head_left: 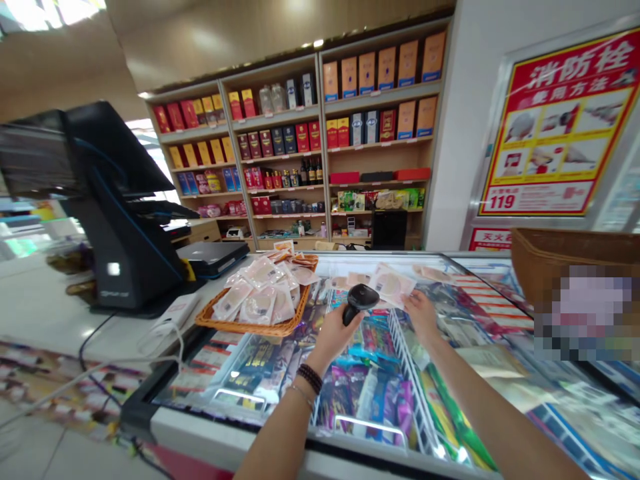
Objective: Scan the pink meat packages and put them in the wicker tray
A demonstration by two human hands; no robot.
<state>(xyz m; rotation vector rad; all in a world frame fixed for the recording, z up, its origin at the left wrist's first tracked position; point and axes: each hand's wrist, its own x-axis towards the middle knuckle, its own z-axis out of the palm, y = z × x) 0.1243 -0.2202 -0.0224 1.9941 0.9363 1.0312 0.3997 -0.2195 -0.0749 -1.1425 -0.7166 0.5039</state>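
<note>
My left hand (334, 333), with a dark bead bracelet (310, 379) at the wrist, is closed round the handle of a black barcode scanner (364, 295). The scanner's head points toward a flat, clear-wrapped packet (391, 285) with a round pale item inside. My right hand (420, 313) pinches that packet by its near right edge, above the freezer's glass top. Left of my hands, a wicker basket (280, 329) holds a heap of similar packets (263, 287). A few more packets (434, 274) lie on the glass behind.
Under the glass lid, the chest freezer (210, 437) holds wire baskets of colourful wrapped goods. A black checkout terminal (120, 220) and a flat dark device (213, 257) stand at the left, with a white cable (115, 363) nearby. A brown basket (530, 260) is at the right. Stocked shelves (320, 153) line the back.
</note>
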